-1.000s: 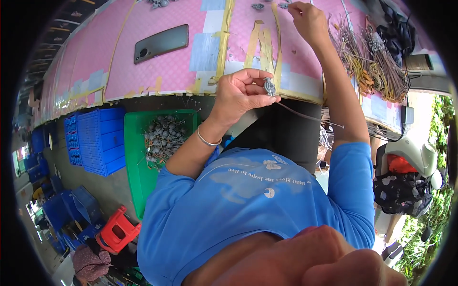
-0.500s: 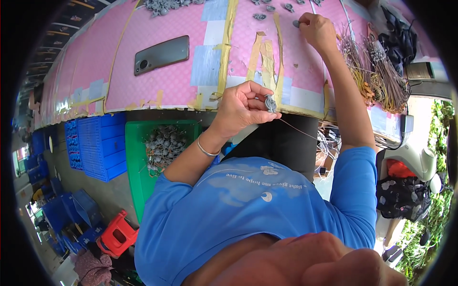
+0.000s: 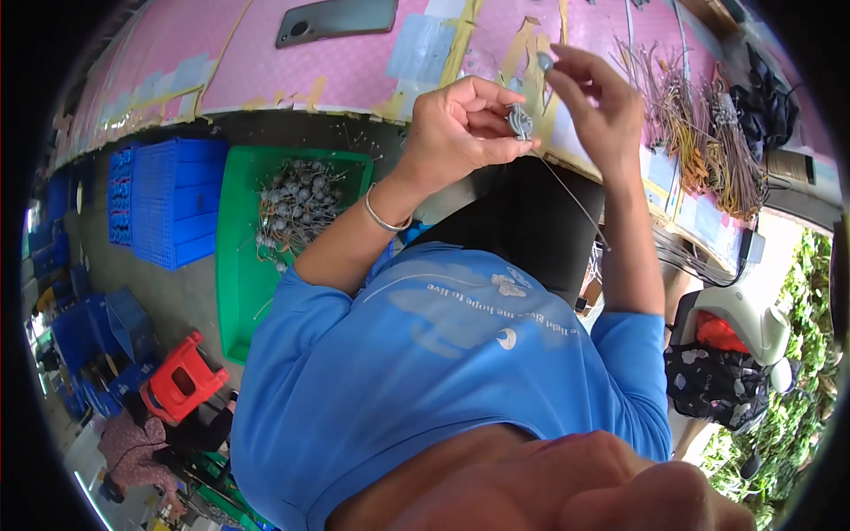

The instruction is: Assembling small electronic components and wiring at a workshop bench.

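Along the pink counter (image 3: pixel 292 66), patched with tape, dark phone (image 3: pixel 336 19) lying flat near the far edge. Below the counter edge, green tray (image 3: pixel 235 257) heaped with grey wired parts (image 3: pixel 297 208); blue crates (image 3: pixel 168 212) just beside. Bundles of wires (image 3: pixel 699 133) on the counter's right. Left hand (image 3: pixel 460 128) — grip pinching a small grey metal part (image 3: pixel 520 121), thin wire (image 3: pixel 575 199) trailing down. Right hand (image 3: pixel 598 102) — fingertips pinching a small grey piece (image 3: pixel 544 62) just above it. Judged step: fitting the piece onto the part. Next move calls for close alignment, steady left hold.
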`<action>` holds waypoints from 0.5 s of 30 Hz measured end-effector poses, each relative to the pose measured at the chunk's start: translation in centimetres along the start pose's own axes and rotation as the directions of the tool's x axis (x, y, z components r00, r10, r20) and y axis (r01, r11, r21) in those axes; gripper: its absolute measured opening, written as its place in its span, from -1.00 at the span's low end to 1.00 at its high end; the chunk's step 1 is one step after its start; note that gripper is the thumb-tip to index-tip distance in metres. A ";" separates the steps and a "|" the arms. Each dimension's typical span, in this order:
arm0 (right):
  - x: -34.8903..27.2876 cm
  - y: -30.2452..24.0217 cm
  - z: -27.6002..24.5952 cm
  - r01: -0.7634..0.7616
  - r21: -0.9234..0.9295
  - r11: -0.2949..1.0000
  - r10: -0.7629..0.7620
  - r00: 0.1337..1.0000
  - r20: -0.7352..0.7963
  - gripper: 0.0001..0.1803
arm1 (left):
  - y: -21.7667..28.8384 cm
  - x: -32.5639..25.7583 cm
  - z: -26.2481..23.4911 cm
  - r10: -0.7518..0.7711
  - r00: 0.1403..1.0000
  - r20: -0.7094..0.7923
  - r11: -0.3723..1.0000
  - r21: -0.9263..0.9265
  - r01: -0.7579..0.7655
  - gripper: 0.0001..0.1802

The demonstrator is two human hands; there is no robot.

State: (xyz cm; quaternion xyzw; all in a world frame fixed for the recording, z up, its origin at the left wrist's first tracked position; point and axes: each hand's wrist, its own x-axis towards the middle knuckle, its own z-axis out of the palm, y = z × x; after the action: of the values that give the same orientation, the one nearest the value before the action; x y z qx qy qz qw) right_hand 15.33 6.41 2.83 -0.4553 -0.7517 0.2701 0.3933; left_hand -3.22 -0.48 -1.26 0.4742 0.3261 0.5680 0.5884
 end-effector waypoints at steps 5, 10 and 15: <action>-6.5 -3.7 0.1 -0.138 0.287 0.948 0.133 0.990 0.038 -0.70 | 0.6 -0.8 0.5 0.063 0.998 -0.004 0.997 0.054 -0.063 -0.57; -7.9 -3.8 -0.7 -0.023 0.298 0.954 0.026 1.000 -0.005 -0.76 | 0.3 -1.3 1.3 0.100 0.994 0.042 0.987 0.123 -0.104 -0.59; -9.0 -3.4 -0.8 -0.186 0.293 0.938 0.174 0.982 0.067 -0.81 | 1.0 -1.8 2.3 0.179 0.980 0.087 0.800 0.567 -0.196 -0.60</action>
State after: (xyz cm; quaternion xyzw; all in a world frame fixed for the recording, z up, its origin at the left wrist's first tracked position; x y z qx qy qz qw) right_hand 16.93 -3.14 2.75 -0.4521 -0.6654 0.4242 0.4159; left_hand -1.68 -2.81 0.14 0.6672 0.4245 0.4920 0.3642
